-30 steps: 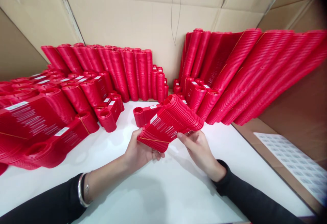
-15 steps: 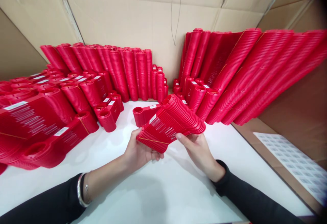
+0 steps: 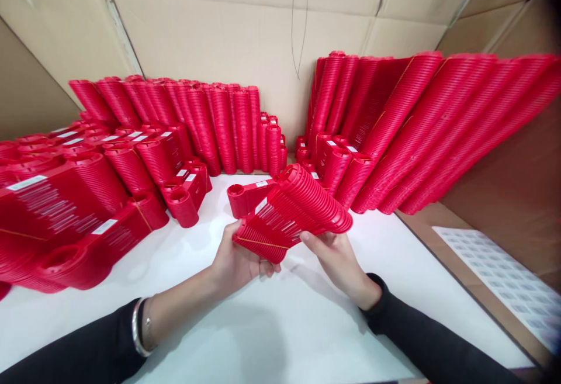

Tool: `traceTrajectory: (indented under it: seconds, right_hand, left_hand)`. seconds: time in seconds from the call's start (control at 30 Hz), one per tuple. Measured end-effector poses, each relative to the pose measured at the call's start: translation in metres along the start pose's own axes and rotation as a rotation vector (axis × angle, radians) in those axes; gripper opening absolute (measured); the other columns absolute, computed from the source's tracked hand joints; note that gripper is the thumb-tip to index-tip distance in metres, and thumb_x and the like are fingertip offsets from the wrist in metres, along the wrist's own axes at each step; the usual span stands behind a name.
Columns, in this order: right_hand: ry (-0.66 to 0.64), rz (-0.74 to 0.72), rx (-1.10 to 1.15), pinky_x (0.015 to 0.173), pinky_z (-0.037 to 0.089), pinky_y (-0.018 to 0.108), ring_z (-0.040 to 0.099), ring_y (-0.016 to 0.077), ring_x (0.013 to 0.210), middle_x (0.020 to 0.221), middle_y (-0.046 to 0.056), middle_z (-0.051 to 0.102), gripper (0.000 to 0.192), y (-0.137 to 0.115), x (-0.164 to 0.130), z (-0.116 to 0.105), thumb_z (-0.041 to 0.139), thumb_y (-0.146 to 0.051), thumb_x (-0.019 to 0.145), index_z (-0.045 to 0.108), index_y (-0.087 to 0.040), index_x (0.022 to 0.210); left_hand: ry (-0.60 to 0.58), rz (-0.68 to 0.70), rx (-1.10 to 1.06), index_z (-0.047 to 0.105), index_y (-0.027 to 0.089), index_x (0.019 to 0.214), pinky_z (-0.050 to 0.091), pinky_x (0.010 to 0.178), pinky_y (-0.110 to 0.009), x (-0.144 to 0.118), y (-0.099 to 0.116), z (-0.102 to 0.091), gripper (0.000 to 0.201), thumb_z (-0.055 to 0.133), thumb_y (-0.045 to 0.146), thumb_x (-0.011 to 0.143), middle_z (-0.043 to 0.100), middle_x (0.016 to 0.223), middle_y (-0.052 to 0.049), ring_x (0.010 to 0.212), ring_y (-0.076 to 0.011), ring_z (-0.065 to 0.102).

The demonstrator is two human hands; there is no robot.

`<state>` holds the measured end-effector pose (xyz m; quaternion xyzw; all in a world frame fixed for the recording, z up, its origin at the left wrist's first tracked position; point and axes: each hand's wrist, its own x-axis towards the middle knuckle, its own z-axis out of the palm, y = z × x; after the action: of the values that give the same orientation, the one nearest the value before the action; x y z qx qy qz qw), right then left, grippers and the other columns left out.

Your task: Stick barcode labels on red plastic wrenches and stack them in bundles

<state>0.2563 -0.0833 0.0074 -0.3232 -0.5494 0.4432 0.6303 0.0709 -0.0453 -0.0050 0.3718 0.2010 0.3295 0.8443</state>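
Observation:
Between my two hands, above the white table [image 3: 210, 337], is a tilted stack of red plastic parts [image 3: 289, 214] with ring-shaped ends. An orange rubber band loops round its lower left end, and a small white label sits on its upper edge. My left hand [image 3: 239, 258] grips that banded end from below, its fingers partly hidden behind the stack. On the other side, my right hand [image 3: 337, 261] holds the right end, thumb on the near face and fingers behind. Just past the held stack lies a shorter red stack [image 3: 239, 201] with a white label, partly covered by it.
Banded red stacks [image 3: 105, 179] crowd the left side, with taller ones [image 3: 223, 127] behind. More tall stacks [image 3: 407, 132] lean at the right. Cardboard walls [image 3: 219, 27] enclose the back, where a thin wire loop [image 3: 298, 51] hangs. A printed sheet [image 3: 491, 279] lies at right.

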Motion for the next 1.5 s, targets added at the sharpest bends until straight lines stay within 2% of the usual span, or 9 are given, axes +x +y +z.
traceTrajectory:
  seconds: [0.2, 0.6, 0.83, 1.2, 1.5]
  right_hand:
    - [0.011, -0.025, 0.014, 0.094, 0.05, 0.041, 0.062, 0.0233, 0.105, 0.112, 0.004, 0.067, 0.028, 0.0032, -0.0011, -0.0014, 0.064, -0.029, 0.085, 0.061, -0.027, 0.112]
    - [-0.012, -0.025, -0.059, 0.079, 0.056, 0.031, 0.065, 0.0173, 0.086, 0.096, 0.002, 0.068, 0.027, 0.0043, -0.0004, -0.0004, 0.072, -0.02, 0.077, 0.063, -0.025, 0.101]
    - [-0.04, -0.054, -0.06, 0.086, 0.054, 0.035, 0.064, 0.0208, 0.101, 0.11, 0.003, 0.067, 0.034, -0.0004, -0.0007, 0.0002, 0.07, -0.019, 0.079, 0.061, -0.027, 0.11]
    - [-0.012, -0.064, -0.113, 0.087, 0.054, 0.038, 0.064, 0.0229, 0.1, 0.107, 0.006, 0.066, 0.026, -0.0004, -0.002, 0.0018, 0.065, -0.03, 0.084, 0.058, -0.024, 0.108]
    - [-0.014, 0.04, -0.153, 0.078, 0.056, 0.036, 0.065, 0.0208, 0.084, 0.088, 0.004, 0.068, 0.021, 0.0054, -0.0047, 0.002, 0.067, -0.032, 0.081, 0.06, -0.022, 0.097]
  left_hand:
    - [0.012, -0.011, -0.006, 0.069, 0.006, 0.089, 0.044, 0.052, -0.028, 0.0002, 0.0011, 0.0014, 0.066, 0.035, 0.062, 0.078, 0.067, 0.068, -0.014, 0.059, -0.0246, 0.064]
    - [0.051, -0.035, -0.014, 0.067, 0.007, 0.093, 0.043, 0.052, -0.029, 0.0003, 0.001, -0.0002, 0.066, 0.03, 0.061, 0.08, 0.067, 0.068, -0.014, 0.057, -0.0246, 0.063]
    - [0.04, -0.03, -0.01, 0.067, 0.008, 0.092, 0.043, 0.051, -0.029, -0.0004, 0.0026, 0.0016, 0.066, 0.033, 0.062, 0.078, 0.067, 0.067, -0.014, 0.057, -0.0252, 0.063]
    - [-0.014, -0.03, -0.004, 0.067, 0.008, 0.091, 0.044, 0.052, -0.028, 0.0003, 0.0007, 0.0, 0.064, 0.034, 0.062, 0.079, 0.067, 0.068, -0.014, 0.06, -0.0257, 0.065]
    - [-0.034, -0.033, -0.002, 0.066, 0.008, 0.093, 0.046, 0.053, -0.027, -0.0009, -0.0015, -0.0009, 0.062, 0.04, 0.063, 0.078, 0.069, 0.071, -0.012, 0.062, -0.0254, 0.066]
